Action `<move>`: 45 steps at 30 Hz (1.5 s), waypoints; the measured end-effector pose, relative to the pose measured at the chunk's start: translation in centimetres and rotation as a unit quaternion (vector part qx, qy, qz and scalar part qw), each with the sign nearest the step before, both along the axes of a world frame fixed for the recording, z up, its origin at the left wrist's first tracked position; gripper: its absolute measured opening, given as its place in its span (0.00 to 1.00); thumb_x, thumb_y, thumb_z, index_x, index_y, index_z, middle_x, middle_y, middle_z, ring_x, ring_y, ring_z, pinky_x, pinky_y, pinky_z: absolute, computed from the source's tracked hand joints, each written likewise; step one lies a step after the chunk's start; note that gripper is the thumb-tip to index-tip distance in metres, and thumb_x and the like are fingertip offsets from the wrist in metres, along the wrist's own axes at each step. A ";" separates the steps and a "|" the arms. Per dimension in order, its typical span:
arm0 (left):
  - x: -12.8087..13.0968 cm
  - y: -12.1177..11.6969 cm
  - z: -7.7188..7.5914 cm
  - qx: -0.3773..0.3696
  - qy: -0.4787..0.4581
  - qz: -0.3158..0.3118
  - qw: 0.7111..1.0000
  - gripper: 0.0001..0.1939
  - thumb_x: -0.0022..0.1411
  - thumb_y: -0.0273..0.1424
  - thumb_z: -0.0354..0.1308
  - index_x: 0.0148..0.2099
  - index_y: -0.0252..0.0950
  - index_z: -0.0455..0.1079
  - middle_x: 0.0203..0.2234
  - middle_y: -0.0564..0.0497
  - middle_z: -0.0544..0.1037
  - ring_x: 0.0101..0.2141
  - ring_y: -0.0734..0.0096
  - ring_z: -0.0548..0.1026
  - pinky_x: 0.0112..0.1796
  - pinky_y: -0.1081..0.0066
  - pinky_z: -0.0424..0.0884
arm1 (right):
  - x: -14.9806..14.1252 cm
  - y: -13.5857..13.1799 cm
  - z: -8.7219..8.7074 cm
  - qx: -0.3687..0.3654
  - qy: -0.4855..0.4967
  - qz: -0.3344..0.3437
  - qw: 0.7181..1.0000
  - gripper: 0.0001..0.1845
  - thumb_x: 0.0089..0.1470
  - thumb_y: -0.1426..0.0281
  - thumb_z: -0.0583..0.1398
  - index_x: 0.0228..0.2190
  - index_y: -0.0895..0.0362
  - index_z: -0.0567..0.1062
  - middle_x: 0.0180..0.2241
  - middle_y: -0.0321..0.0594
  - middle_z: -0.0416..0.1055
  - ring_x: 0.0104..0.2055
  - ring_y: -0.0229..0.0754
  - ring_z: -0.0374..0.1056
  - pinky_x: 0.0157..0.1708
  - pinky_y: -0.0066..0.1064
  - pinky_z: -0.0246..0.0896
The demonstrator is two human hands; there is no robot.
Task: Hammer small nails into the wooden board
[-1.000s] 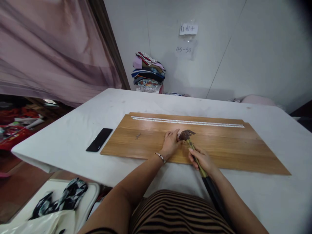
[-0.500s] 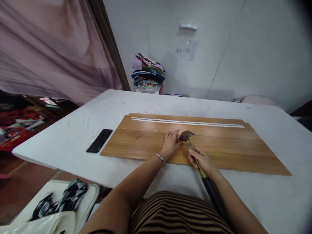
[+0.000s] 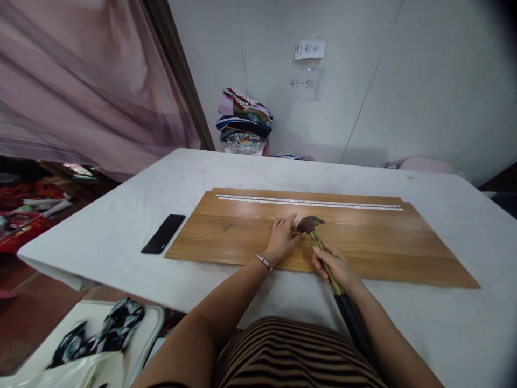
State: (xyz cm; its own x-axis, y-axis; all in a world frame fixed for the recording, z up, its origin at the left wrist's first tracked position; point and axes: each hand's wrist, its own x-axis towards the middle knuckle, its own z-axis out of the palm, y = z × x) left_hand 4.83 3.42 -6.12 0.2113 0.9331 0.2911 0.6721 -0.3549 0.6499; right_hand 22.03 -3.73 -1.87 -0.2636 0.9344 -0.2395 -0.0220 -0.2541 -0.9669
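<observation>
In the head view a claw hammer with a rusty head and a long yellow-and-black handle is gripped by my right hand, its fingers wrapped round the handle. The hammer head is low over a brown wooden board, right beside my left hand's fingertips. My left hand rests on the board with thumb and forefinger pinched together; what they hold is too small and hidden to make out. A few thin nails lie on the board to the left.
Two pale measuring strips run along the board's far side. A black phone lies left of the board on the white-covered table. Folded clothes are stacked behind, against the wall. A pink curtain hangs at left.
The view has shifted slightly. The hammer head has moved very slightly to the right of my left fingertips; both hands keep their grips.
</observation>
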 end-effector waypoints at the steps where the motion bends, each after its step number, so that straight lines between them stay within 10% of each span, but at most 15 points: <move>1: 0.0 -0.1 0.0 0.009 -0.003 0.001 1.000 0.34 0.55 0.27 0.63 0.63 0.39 0.59 0.39 0.50 0.79 0.48 0.60 0.73 0.56 0.55 0.60 | 0.0 0.0 0.0 0.002 0.001 0.000 1.000 0.24 0.47 0.47 0.61 0.23 0.55 0.65 0.15 0.27 0.62 0.09 0.28 0.50 0.08 0.22 0.47; 16: -7.8 -3.7 0.6 0.065 0.111 0.114 0.985 0.11 0.61 0.26 0.54 0.46 0.37 0.71 0.44 0.45 0.77 0.46 0.60 0.73 0.49 0.59 0.68 | -0.2 -0.3 0.3 -0.009 -0.013 0.005 1.000 0.24 0.46 0.47 0.61 0.24 0.54 0.65 0.15 0.27 0.62 0.10 0.28 0.51 0.08 0.22 0.47; 45: -6.8 -4.2 0.6 0.045 0.213 0.109 0.970 0.12 0.66 0.28 0.50 0.48 0.40 0.72 0.48 0.46 0.75 0.49 0.58 0.70 0.50 0.58 0.64 | -0.2 -0.2 -0.2 -0.001 -0.014 0.000 1.000 0.24 0.47 0.47 0.61 0.23 0.55 0.65 0.16 0.28 0.62 0.10 0.29 0.51 0.08 0.23 0.48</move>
